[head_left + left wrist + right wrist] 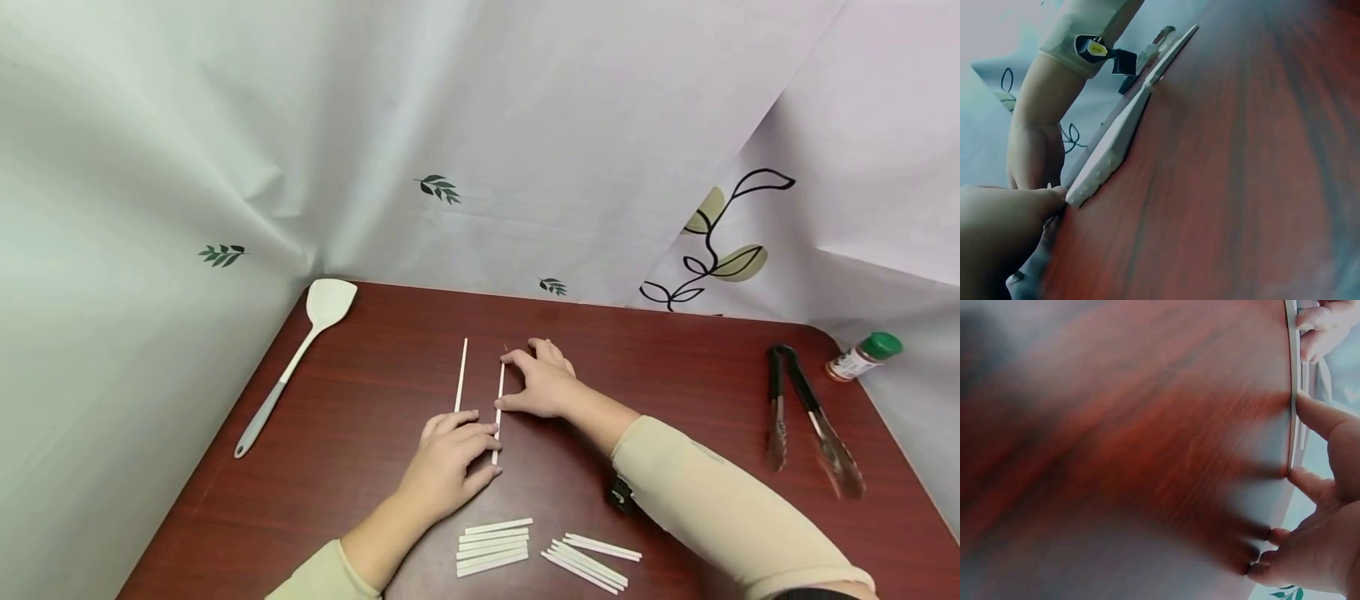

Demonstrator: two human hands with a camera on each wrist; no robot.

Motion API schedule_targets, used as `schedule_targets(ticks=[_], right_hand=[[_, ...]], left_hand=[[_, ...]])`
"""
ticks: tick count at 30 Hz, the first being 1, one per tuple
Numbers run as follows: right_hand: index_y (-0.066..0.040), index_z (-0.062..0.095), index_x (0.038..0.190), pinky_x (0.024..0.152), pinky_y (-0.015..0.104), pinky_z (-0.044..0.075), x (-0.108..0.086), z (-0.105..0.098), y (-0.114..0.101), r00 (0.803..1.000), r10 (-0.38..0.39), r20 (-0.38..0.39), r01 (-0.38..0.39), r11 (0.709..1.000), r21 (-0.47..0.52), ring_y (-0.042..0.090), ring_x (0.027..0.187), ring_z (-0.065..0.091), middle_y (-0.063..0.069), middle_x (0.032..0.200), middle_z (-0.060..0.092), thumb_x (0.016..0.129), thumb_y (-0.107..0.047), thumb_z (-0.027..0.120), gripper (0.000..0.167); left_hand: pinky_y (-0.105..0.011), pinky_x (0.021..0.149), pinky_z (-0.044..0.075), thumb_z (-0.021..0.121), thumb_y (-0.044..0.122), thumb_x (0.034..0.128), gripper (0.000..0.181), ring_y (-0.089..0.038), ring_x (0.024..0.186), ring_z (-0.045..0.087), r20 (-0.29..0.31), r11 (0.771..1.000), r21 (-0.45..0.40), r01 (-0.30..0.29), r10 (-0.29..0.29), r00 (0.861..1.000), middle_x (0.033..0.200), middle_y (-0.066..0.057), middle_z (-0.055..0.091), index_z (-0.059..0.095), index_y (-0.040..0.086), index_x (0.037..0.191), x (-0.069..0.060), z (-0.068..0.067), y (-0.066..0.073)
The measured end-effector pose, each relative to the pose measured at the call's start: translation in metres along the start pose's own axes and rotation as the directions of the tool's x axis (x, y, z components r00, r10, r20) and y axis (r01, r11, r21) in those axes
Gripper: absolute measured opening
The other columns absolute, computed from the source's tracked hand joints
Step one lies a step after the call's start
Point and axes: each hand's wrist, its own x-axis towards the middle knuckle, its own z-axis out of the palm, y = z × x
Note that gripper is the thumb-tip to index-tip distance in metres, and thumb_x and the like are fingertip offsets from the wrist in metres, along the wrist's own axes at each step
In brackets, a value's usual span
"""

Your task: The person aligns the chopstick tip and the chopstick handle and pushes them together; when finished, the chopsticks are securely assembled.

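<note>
Two thin white lines of sticks run away from me on the dark red wooden table [360, 392]. The fingertips of my left hand [450, 458] rest on the near part of the right-hand stick line [500, 383], its thumb close to the near end. My right hand [543, 383] touches the same line farther up with thumb and forefinger, its other fingers spread on the table, as the right wrist view also shows. Beyond my left hand, the left-hand stick line [461, 375] lies partly hidden by that hand. Nearer me are two groups of loose white sticks, one left [493, 547] and one right [588, 562].
A white spatula [296, 358] with a grey handle lies at the left edge. Toward the right are metal tongs [810, 417] with black handles and a green-capped spice bottle [862, 357]. White cloth [525, 125] with leaf prints hangs behind the table.
</note>
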Motion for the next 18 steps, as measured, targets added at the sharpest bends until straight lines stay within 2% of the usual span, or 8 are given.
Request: schedule_targets(ticks=[7, 11, 18], right_hand=[[-0.023, 0.062, 0.148, 0.125, 0.066, 0.015, 0.016, -0.001, -0.002, 1.0, 0.0, 0.015, 0.0, 1.0, 0.03, 0.05, 0.16, 0.006, 0.028, 0.172, 0.02, 0.086, -0.051, 0.086, 0.072], [-0.023, 0.059, 0.151, 0.127, 0.064, 0.008, 0.024, 0.001, -0.002, 1.0, -0.006, 0.028, 0.004, 0.997, 0.074, 0.048, 0.161, 0.001, 0.027, 0.174, 0.012, 0.087, -0.051, 0.084, 0.074], [-0.031, 0.053, 0.157, 0.124, 0.068, -0.005, 0.035, 0.014, 0.003, 1.0, -0.012, 0.012, 0.01, 0.993, 0.117, 0.046, 0.161, -0.01, 0.022, 0.177, 0.001, 0.089, -0.059, 0.076, 0.076]], left_hand=[[-0.059, 0.104, 0.043, 0.091, 0.029, 0.0835, 0.027, -0.032, 0.127, 0.064, -0.008, 0.999, -0.011, 0.04, -0.04, 0.999, 0.125, 0.003, 0.076, 0.081, 0.022, 0.108, 0.002, 0.001, -0.014], [-0.061, 0.103, 0.042, 0.09, 0.028, 0.0839, 0.028, -0.033, 0.126, 0.063, -0.017, 0.999, -0.005, 0.054, -0.054, 0.998, 0.126, 0.002, 0.076, 0.081, 0.021, 0.109, 0.002, 0.001, -0.019], [-0.061, 0.103, 0.038, 0.089, 0.024, 0.0859, 0.028, -0.032, 0.127, 0.061, -0.025, 0.995, -0.015, 0.1, -0.1, 0.995, 0.13, 0.001, 0.074, 0.079, 0.019, 0.111, 0.003, -0.001, -0.023]])
